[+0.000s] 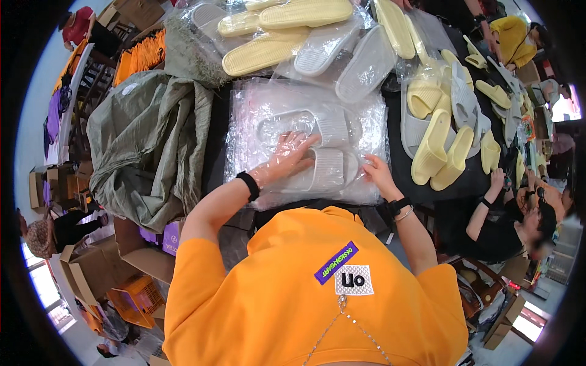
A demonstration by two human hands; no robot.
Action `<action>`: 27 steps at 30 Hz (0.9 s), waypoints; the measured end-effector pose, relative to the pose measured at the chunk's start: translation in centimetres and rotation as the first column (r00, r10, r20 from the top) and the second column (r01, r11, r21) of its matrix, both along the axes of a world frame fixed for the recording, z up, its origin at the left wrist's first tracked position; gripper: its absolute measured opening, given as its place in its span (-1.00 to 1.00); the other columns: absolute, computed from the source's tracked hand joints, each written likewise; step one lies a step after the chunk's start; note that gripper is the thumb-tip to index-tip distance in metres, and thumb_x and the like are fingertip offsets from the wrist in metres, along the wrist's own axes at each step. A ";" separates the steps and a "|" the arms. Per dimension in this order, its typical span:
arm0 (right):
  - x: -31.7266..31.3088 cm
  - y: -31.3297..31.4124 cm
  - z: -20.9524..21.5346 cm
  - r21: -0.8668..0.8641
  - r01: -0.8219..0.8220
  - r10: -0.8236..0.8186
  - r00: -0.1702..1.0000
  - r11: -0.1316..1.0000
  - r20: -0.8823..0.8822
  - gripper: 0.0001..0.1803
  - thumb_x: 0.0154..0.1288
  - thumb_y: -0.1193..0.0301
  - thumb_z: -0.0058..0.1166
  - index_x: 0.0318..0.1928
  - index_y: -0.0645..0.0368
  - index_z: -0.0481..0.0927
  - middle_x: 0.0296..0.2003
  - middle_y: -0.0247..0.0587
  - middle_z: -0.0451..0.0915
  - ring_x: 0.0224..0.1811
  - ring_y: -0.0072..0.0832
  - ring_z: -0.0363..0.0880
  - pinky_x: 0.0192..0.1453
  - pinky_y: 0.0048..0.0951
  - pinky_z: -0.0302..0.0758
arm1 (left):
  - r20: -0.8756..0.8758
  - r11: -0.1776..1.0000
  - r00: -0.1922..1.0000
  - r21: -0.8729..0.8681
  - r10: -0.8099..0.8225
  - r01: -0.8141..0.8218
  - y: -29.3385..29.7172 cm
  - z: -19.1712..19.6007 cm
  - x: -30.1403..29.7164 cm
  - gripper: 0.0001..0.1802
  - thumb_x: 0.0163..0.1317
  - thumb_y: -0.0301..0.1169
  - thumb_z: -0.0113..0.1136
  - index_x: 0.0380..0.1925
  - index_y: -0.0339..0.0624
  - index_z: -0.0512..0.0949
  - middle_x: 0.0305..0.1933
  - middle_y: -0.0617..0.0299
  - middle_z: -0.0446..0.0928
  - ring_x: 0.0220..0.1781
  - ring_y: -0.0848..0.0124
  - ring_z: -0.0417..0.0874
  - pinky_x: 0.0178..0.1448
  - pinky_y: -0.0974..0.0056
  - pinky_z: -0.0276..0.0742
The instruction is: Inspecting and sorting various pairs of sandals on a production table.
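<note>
A pair of pale grey slippers [330, 168] lies side by side in a clear plastic bag [366, 128], on a stack of similar bags in front of me. My left hand [287, 160] reaches in from the left with its fingers spread, the tips by the straps of the two slippers. Shiny film seems to cover part of this hand; whether it is all inside the bag I cannot tell. At the bag's right edge, my right hand [381, 177] has its fingers bent and its thumb close to them, pinching the plastic.
Bagged cream slippers [265, 52] and grey ones lie along the far side. Loose cream slippers [433, 143] are heaped at the right on the black table. A grey-green sack [146, 140] bulges at the left. A person in black [513, 229] works at the right, near cardboard boxes.
</note>
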State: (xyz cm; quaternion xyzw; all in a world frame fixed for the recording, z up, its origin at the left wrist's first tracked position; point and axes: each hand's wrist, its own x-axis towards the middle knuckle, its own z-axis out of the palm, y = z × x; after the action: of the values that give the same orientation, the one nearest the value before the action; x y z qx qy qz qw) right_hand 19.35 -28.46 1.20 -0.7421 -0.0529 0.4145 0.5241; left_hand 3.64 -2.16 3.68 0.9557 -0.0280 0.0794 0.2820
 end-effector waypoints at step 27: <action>5.1 4.4 1.6 -0.064 -0.284 0.246 0.671 0.957 0.700 -0.64 0.13 0.49 0.02 -0.01 0.23 0.44 0.04 0.00 0.34 -0.03 -0.29 0.40 0.01 -0.44 0.40 | -0.008 0.916 0.977 0.351 0.212 -0.196 4.1 -2.0 -3.5 -0.69 -0.10 -0.49 0.07 -0.25 -0.09 0.44 -0.10 0.18 0.43 -0.01 0.19 0.39 -0.01 0.11 0.22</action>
State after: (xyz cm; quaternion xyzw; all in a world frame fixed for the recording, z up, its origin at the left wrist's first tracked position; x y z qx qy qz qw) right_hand 24.41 -24.11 2.77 -0.8142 -0.3650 0.1721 0.4175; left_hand 0.15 1.97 1.71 0.9897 0.0647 0.0801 0.0991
